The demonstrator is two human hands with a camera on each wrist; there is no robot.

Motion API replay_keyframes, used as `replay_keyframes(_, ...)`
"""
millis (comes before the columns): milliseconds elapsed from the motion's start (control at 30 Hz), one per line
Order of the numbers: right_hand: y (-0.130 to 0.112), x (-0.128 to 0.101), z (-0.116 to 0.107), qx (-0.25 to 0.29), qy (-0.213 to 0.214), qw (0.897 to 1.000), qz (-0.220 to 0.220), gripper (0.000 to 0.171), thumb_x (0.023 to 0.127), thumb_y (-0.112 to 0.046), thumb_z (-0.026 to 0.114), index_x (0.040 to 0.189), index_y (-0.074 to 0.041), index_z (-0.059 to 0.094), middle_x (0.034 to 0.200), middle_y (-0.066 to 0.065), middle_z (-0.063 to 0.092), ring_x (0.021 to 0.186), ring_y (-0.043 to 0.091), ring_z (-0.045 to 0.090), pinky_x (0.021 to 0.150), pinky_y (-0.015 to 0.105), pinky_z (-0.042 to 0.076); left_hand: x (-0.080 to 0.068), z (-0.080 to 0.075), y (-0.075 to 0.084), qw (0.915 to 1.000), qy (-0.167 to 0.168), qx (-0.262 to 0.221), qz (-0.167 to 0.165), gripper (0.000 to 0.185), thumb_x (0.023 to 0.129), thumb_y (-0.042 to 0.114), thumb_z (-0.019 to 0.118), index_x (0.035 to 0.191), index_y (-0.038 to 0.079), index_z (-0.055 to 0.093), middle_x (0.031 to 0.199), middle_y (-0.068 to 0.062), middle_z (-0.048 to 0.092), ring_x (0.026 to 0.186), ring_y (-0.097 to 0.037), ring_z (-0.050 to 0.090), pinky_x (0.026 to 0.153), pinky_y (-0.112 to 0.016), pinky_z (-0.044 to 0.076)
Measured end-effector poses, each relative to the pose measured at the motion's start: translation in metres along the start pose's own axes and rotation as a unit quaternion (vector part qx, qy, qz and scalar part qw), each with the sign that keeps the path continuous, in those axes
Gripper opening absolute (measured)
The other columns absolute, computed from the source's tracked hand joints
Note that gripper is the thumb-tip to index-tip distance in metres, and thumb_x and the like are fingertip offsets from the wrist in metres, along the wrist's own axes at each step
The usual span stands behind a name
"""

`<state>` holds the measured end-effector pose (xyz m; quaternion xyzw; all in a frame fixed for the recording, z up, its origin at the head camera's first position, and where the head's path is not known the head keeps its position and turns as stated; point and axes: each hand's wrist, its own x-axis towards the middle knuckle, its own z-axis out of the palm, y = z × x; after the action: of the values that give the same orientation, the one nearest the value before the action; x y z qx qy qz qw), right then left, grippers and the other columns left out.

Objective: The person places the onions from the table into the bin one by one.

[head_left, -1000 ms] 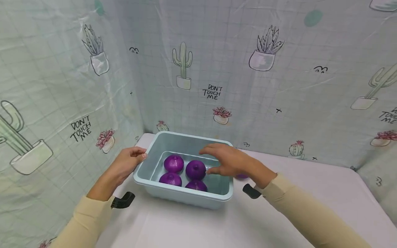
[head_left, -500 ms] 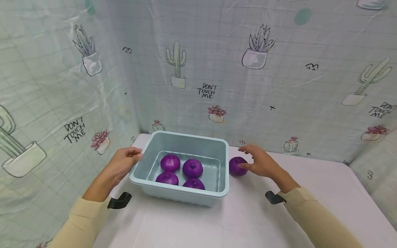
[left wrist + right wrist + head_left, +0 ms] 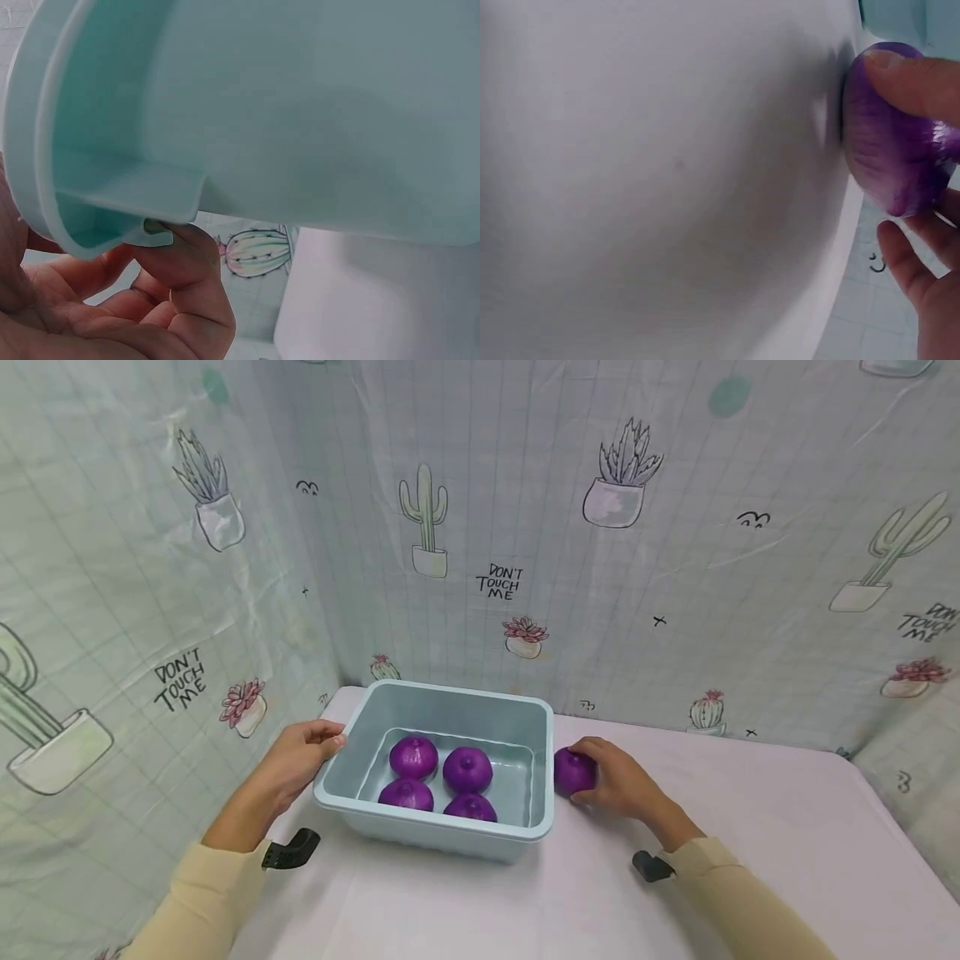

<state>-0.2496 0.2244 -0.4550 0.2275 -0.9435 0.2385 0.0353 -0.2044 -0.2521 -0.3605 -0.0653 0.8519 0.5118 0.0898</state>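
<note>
A pale blue-green plastic tub (image 3: 435, 837) stands on the table, several purple onions lying on its floor, one of them a round onion (image 3: 467, 770) near the middle. My left hand (image 3: 298, 758) holds the tub's left rim; in the left wrist view, curled fingers (image 3: 199, 289) hook under that rim. Just outside the tub's right wall, another purple onion (image 3: 573, 772) rests on the table. My right hand (image 3: 618, 781) grips it, and the right wrist view has the thumb (image 3: 915, 82) on one side and fingers around the other.
White cloth covers the table (image 3: 750, 827). A curtain (image 3: 570, 568) printed with cacti hangs close behind the tub and along the left side. Each wrist wears a black strap-like mount, such as the right mount (image 3: 651, 866).
My right hand has moved from over the tub to the onion outside its right wall and closed around it. My left hand stays on the rim. The view has shifted slightly.
</note>
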Motion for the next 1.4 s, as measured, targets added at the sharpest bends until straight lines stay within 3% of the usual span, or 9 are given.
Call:
replay_keyframes(400, -0.003, -0.026, 0.003, 0.013, 0.035, 0.999, -0.033, 0.076, 0.061, -0.017, 0.099, 0.129, -0.011, 0.065, 0.134, 0.011, 0.064, 0.127, 0.035, 0.061, 0.105, 0.058, 0.053, -0.003, 0.004, -0.003, 1.0, -0.004, -0.005, -0.005, 0.044, 0.11, 0.019, 0.05, 0.146, -0.007, 0.049, 0.141, -0.028, 0.056, 0.121, -0.035, 0.059, 0.107, -0.052, 0.053)
replay_keyframes(633, -0.017, -0.039, -0.015, 0.024, 0.064, 0.995, -0.078, 0.081, 0.057, -0.012, 0.1, 0.129, -0.013, 0.062, 0.13, 0.003, 0.065, 0.121, 0.024, 0.063, 0.1, 0.05, 0.057, -0.002, 0.004, 0.0, 1.0, 0.002, -0.001, -0.005, 0.044, 0.11, 0.019, 0.05, 0.146, -0.007, 0.049, 0.141, -0.028, 0.056, 0.121, -0.036, 0.058, 0.109, -0.055, 0.051)
replay_keyframes(933, -0.042, -0.06, -0.04, 0.006, 0.089, 0.989, -0.115, 0.089, 0.052, -0.013, 0.102, 0.131, -0.017, 0.062, 0.133, -0.001, 0.064, 0.123, 0.021, 0.062, 0.097, 0.049, 0.059, -0.001, 0.003, 0.0, 1.0, 0.003, 0.002, -0.006, 0.045, 0.111, 0.02, 0.049, 0.147, -0.007, 0.048, 0.143, -0.028, 0.054, 0.122, -0.037, 0.057, 0.11, -0.056, 0.05)
replay_keyframes(1233, -0.069, -0.073, -0.059, 0.002, 0.107, 0.978, -0.178, 0.089, 0.051, -0.014, 0.102, 0.131, -0.017, 0.062, 0.134, -0.002, 0.061, 0.123, 0.013, 0.057, 0.103, 0.024, 0.053, -0.001, 0.001, -0.001, 0.9999, 0.002, 0.01, 0.0, 0.045, 0.111, 0.021, 0.05, 0.146, -0.006, 0.049, 0.141, -0.027, 0.056, 0.121, -0.036, 0.058, 0.107, -0.053, 0.053)
replay_keyframes(1400, -0.082, -0.079, -0.072, -0.016, 0.111, 0.976, -0.185, 0.091, 0.049, -0.016, 0.103, 0.131, -0.018, 0.063, 0.134, -0.003, 0.06, 0.124, 0.011, 0.056, 0.097, 0.029, 0.059, -0.002, 0.0, -0.002, 0.9999, 0.002, 0.014, 0.005, 0.045, 0.111, 0.02, 0.049, 0.146, -0.007, 0.049, 0.142, -0.029, 0.055, 0.121, -0.038, 0.059, 0.107, -0.055, 0.053)
